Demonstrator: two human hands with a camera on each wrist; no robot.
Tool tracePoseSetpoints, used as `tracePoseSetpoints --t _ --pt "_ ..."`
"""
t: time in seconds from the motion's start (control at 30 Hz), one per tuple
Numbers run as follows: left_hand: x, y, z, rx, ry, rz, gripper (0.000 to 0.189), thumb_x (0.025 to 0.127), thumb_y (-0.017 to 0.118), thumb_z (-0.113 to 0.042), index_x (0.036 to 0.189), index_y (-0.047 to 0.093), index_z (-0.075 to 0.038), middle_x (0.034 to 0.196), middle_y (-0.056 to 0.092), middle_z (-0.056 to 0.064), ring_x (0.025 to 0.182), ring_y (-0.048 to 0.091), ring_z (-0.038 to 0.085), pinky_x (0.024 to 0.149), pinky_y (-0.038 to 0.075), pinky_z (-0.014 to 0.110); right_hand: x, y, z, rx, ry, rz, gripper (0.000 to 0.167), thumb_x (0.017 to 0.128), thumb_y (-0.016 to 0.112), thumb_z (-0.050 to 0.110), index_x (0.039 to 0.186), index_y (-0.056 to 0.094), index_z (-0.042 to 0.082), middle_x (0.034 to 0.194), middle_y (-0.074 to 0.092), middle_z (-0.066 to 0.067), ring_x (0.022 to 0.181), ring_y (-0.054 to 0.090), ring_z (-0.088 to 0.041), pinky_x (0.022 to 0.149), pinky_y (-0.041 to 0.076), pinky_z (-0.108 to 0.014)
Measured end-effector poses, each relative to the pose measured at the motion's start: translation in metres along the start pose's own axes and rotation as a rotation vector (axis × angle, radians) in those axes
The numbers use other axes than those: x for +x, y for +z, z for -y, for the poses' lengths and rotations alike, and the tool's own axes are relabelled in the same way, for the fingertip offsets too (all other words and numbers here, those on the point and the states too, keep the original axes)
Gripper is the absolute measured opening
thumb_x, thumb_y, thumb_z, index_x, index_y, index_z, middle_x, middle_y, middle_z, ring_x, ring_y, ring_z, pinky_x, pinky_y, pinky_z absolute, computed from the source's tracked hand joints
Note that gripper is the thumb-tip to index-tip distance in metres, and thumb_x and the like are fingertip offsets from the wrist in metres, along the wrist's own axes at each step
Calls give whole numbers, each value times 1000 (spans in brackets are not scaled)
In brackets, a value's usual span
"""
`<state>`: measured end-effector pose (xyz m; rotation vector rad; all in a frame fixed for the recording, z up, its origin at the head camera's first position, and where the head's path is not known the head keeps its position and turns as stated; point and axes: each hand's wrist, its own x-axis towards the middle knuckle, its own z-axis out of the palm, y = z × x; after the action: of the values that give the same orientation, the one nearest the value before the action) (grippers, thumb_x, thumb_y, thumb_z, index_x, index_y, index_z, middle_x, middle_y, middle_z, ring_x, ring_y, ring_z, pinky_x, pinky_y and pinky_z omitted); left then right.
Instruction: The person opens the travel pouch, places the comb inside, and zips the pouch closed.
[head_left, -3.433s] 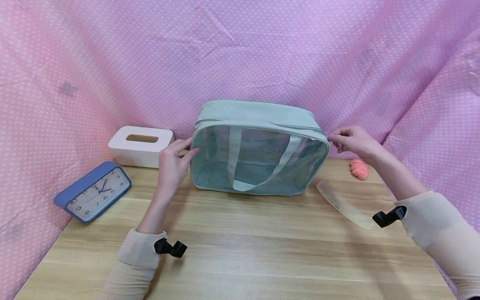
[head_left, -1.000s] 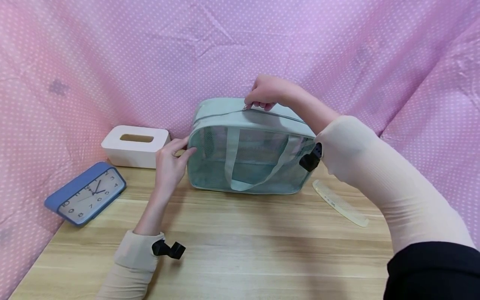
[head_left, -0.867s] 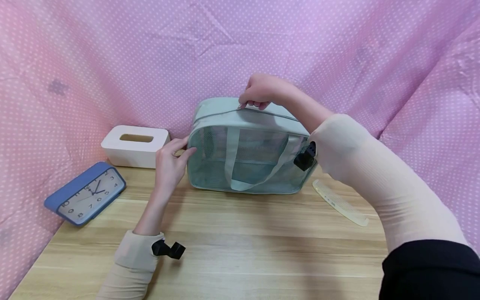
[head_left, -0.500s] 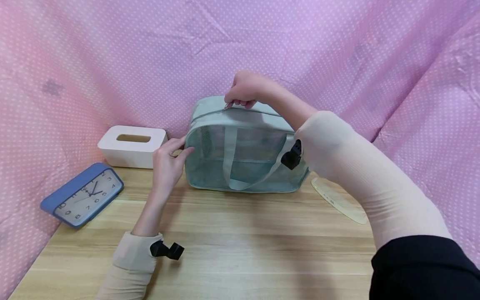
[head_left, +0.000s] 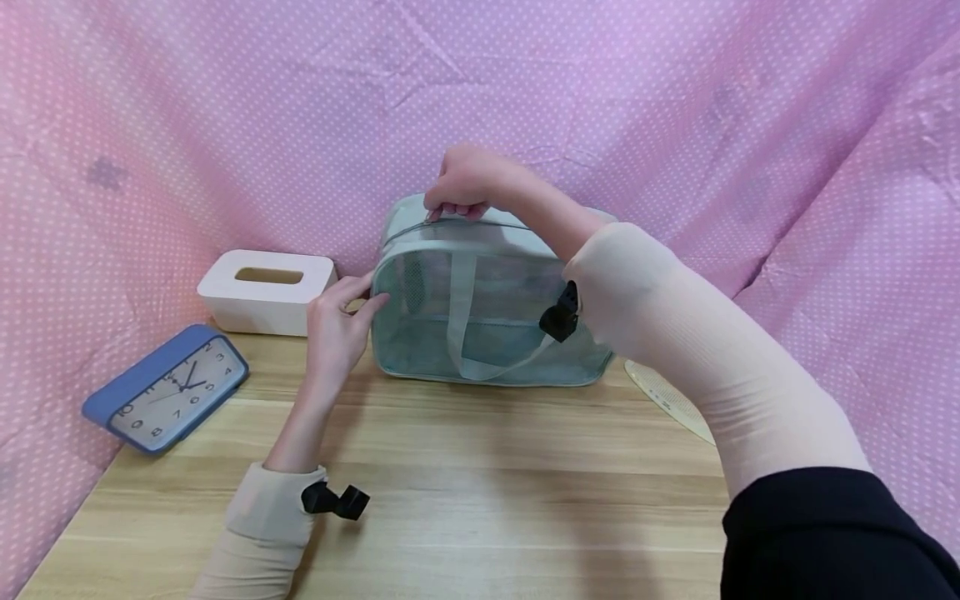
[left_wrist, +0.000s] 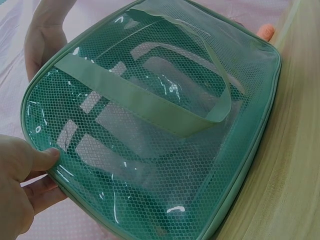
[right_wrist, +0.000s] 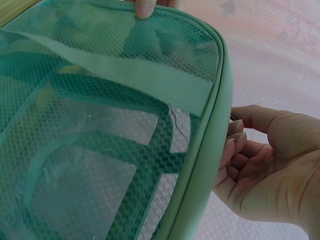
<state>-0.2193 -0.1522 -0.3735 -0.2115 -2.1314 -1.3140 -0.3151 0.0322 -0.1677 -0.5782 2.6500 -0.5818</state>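
A pale green zippered bag [head_left: 416, 346] with clear mesh-lined panels and a strap handle [head_left: 461, 312] stands upright on the table. My left hand [head_left: 337, 325] grips its left edge, the thumb on the front panel [left_wrist: 125, 150] and the fingers behind the rim. Over the top left of the bag, my right hand [head_left: 463, 182] pinches the zipper pull at the zipper line. In the right wrist view my right hand [right_wrist: 272, 160] has its fingers curled in at the bag's edge, which hides most of the pull.
A white tissue box [head_left: 258, 317] stands behind my left hand, and a blue clock [head_left: 168, 392] lies at the left. A cream comb [head_left: 663, 392] is partly covered by my right sleeve. Coral yarn [left_wrist: 266, 32] peeks out past the bag in the left wrist view.
My right hand has moved from the bag's right side leftward along the top with the zipper pull, and the zipper has closed behind it. My left hand keeps its grip.
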Motion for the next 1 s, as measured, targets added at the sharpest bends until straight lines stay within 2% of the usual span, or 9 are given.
tracePoseSetpoints --t 0.33,0.63,0.77,1.0 --pt "0 1 0 -3 1 -4 34 87 78 2 120 75 -3 100 77 19 92 69 22 70 47 -2 5 6 8 12 -25 9 26 92 54 11 80 76 6 43 44 9 43 37 -6 47 39 -17" --pt "0 1 1 3 5 -8 34 87 78 2 120 75 -3 100 77 19 90 69 20 70 48 -1 7 8 11 -45 -19 14 25 92 53 15 84 76 7 44 43 10 44 39 -6 49 39 -16" --pt "0 1 2 11 3 -11 34 86 79 2 120 76 -4 100 78 18 90 68 18 70 48 -1 5 8 9 -9 -38 11 27 95 53 17 89 77 6 46 43 11 45 38 -4 50 40 -16" --pt "1 0 2 12 6 -2 35 86 79 2 120 75 -4 101 77 18 92 71 24 71 47 -1 -3 6 5 91 -91 -22 29 101 53 20 101 75 1 57 48 9 54 41 -5 61 50 -18"
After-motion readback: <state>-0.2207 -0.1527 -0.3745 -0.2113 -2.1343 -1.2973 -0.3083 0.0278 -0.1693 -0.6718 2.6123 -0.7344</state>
